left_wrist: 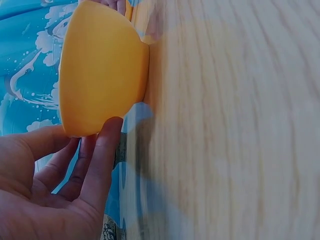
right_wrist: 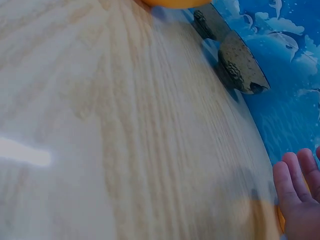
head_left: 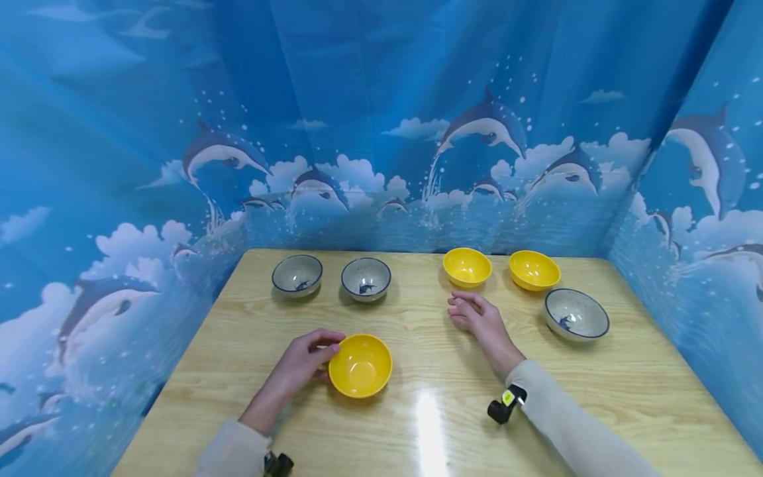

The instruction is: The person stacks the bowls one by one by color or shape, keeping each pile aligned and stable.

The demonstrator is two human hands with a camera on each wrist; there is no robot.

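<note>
My left hand (head_left: 306,361) holds a yellow bowl (head_left: 360,366) by its left side, in the front middle of the table. In the left wrist view the thumb and fingers (left_wrist: 100,165) meet the bowl's wall and rim (left_wrist: 102,70). My right hand (head_left: 479,321) is over the table just in front of another yellow bowl (head_left: 467,267), with nothing in its grasp. Its relaxed fingers (right_wrist: 286,182) show at the edge of the right wrist view. A third yellow bowl (head_left: 534,270) stands to the right of that one.
Two grey speckled bowls with dark rims, one at far left (head_left: 297,275) and one beside it (head_left: 366,279), stand along the back. A third grey bowl (head_left: 576,315) sits right of my right hand. A blue dolphin-print curtain (head_left: 369,119) borders the wooden table (head_left: 238,371).
</note>
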